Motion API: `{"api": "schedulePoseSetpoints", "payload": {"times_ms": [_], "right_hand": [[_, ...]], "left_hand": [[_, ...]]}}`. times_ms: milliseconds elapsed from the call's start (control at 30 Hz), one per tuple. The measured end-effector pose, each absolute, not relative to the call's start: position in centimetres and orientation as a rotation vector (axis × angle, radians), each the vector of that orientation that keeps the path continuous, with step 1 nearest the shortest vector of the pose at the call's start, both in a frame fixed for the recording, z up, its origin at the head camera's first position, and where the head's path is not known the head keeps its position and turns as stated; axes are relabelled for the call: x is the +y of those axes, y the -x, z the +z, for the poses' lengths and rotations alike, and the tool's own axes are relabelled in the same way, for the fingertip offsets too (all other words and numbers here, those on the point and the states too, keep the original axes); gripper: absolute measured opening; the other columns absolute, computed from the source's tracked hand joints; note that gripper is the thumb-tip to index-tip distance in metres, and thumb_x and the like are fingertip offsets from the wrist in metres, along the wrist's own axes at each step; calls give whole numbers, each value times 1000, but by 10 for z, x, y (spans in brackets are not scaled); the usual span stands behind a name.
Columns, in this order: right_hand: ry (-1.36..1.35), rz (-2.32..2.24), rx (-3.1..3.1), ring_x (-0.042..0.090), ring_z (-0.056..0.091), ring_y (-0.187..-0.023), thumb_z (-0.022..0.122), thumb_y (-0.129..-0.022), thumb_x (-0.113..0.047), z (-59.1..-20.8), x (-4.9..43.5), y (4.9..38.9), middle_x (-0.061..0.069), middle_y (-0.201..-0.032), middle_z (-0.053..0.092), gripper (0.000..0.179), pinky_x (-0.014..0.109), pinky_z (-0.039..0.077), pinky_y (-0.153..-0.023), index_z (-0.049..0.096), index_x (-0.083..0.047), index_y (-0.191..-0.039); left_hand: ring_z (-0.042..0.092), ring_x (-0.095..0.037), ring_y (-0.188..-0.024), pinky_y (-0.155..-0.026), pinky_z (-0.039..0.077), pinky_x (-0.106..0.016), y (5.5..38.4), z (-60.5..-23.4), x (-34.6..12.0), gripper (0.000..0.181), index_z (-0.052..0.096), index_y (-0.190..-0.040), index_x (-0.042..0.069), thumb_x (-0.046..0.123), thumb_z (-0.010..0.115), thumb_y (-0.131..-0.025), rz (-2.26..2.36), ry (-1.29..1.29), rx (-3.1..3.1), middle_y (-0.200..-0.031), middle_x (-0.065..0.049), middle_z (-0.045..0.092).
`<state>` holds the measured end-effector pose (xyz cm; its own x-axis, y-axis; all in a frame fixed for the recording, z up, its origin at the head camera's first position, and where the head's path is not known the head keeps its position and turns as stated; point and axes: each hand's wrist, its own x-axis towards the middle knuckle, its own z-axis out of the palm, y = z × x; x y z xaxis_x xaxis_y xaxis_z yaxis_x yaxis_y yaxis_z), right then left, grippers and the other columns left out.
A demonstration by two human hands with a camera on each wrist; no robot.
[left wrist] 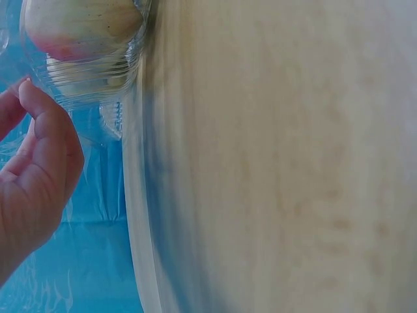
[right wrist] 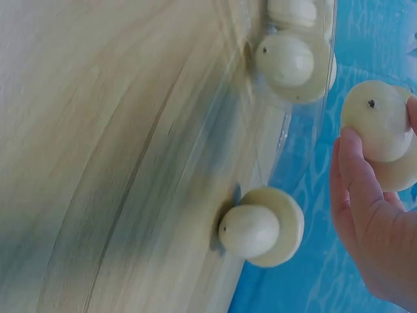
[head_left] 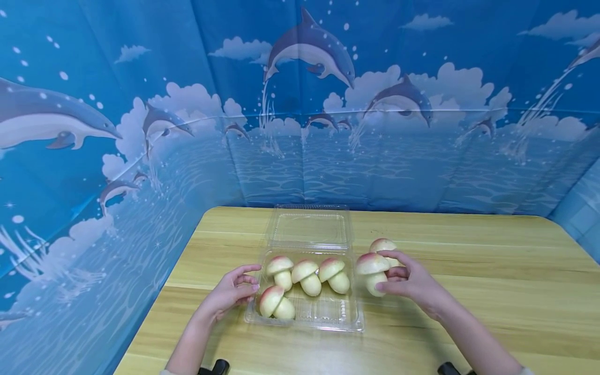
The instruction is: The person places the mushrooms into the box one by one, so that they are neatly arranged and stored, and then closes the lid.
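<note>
My right hand grips a cream mushroom with a pink-tinged cap, thumb on the stem and fingers at the cap. In the right wrist view this mushroom is raised off the table, its dark-dotted stem end towards the camera. Another mushroom lies on the table behind it. Left of them is a clear plastic box, with three mushrooms in its back row and one mushroom at the front left. At the box's left rim are the fingertips of my left hand, thumb and forefinger apart.
The box's clear lid lies folded back towards the table's far edge. Beneath everything is a wood-grain table. A blue dolphin-print curtain hangs behind the table and along its left side. Black wrist mounts show at the bottom.
</note>
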<state>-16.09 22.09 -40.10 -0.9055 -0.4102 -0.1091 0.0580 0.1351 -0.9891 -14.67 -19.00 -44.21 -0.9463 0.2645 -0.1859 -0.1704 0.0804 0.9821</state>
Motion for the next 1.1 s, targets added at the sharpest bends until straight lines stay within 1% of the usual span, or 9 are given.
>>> {"api": "schedulePoseSetpoints", "payload": {"times_ms": [267,433,667,933,1100], "right_hand": [[406,-1826,2032,17,60,-85,71,-80,-5,-403,208,158,12,-94,62,75,32,52,-74,28,0,-141],[422,-1825,2014,17,59,-85,72,-78,-5,-403,200,157,12,-93,61,77,31,52,-73,28,2,-141],[417,-1800,2032,18,56,-86,75,-76,-5,-403,187,157,11,-91,58,77,31,51,-74,32,1,-139],[414,-1787,2013,18,56,-86,77,-73,-6,-406,171,156,10,-91,59,77,28,51,-74,35,1,-137],[444,-1785,1985,20,58,-86,77,-73,-4,-409,161,154,13,-94,60,76,28,51,-73,36,1,-136]], "left_hand": [[53,-9,-67,-60,47,-19,146,-442,-190,56,36,-137,-5,-1,60,-86,1940,-84,2044,-92,-5,52],[53,-8,-67,-60,47,-19,146,-442,-190,57,35,-137,-5,-1,60,-86,1939,-87,2043,-92,-5,52],[53,-8,-66,-59,47,-19,147,-443,-190,57,35,-137,-5,-1,59,-86,1942,-86,2042,-92,-5,52],[53,-8,-65,-59,47,-19,146,-442,-189,57,35,-137,-4,-1,60,-86,1936,-78,2050,-92,-5,52],[52,-9,-64,-59,46,-20,146,-442,-190,57,35,-137,-4,0,60,-86,1938,-81,2043,-92,-6,52]]}}
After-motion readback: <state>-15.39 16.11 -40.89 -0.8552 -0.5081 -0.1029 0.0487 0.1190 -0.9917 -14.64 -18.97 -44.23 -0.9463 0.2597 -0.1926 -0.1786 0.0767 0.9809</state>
